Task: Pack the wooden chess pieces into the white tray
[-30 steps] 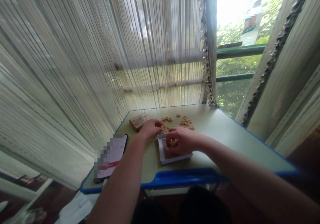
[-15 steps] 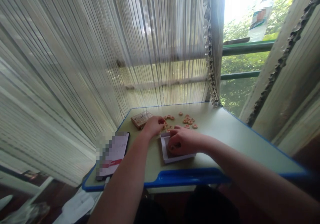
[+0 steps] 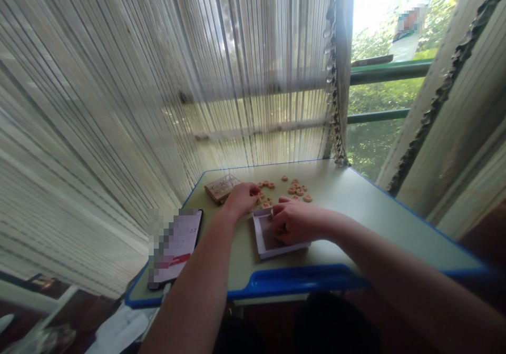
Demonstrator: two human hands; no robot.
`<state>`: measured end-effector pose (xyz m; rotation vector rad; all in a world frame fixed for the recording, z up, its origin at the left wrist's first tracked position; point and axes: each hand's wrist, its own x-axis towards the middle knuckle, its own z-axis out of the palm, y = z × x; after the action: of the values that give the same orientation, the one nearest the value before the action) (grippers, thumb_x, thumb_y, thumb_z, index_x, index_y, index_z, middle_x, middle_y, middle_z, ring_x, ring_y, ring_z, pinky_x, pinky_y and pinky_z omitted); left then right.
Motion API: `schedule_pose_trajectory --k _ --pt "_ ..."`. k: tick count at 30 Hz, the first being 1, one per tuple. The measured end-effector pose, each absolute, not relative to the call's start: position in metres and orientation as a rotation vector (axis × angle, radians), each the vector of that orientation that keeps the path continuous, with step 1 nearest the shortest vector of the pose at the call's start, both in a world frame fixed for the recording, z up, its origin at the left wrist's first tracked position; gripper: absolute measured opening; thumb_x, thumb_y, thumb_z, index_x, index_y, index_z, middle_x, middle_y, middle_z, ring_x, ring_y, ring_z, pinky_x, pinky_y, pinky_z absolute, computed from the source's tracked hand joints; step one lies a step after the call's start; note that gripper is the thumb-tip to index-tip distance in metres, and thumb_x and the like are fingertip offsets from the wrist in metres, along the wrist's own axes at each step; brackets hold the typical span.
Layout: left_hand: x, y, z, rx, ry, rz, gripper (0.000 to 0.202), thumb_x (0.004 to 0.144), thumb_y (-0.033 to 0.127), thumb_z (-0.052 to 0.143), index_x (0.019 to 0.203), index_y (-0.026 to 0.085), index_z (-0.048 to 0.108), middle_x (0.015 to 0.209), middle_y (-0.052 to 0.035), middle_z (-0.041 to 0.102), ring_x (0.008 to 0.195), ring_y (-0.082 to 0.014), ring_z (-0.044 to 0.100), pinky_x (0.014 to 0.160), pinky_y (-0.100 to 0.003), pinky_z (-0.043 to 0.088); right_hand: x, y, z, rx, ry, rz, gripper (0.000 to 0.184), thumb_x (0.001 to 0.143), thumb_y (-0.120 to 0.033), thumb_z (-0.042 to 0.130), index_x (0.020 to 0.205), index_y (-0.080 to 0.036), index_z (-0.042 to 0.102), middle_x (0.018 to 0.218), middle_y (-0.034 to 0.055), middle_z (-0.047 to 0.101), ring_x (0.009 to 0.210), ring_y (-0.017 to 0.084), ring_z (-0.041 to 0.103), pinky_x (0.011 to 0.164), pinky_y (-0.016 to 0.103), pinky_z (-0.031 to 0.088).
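Small, round, wood-coloured pieces are scattered over the pale, blue-edged surface, beyond a shallow, white-walled rectangular tray with a brownish floor. The left hand is held at the near left side of the pieces, its fingers curled narrowly; whether one is gripped cannot be told. The right hand is curled over the right part of the tray, and pieces are partly seen beneath its fingers, though whether they are held cannot be told. A flat brown box with a dark-patterned top is set just beside the left hand, and a dark-edged phone with a lit screen is laid at the surface's left edge.
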<state>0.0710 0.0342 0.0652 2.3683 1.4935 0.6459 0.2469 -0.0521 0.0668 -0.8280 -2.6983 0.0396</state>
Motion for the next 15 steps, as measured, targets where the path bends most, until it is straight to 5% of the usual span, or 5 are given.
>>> schedule_pose_trajectory --k 15 --pt "0.0722 0.0331 0.0679 2.410 1.495 0.647 0.024 0.069 0.011 0.057 0.090 0.014 0.069 0.087 -0.0064 0.070 0.082 -0.0169 0.063 0.077 -0.026 0.047 0.2456 -0.0539 0.0683 -0.868 -2.674 0.017 0.011 0.066 -0.022 0.060 0.072 -0.023 0.070 0.076 0.0033 0.061 0.072 0.016 0.048 0.077 0.032 0.038"
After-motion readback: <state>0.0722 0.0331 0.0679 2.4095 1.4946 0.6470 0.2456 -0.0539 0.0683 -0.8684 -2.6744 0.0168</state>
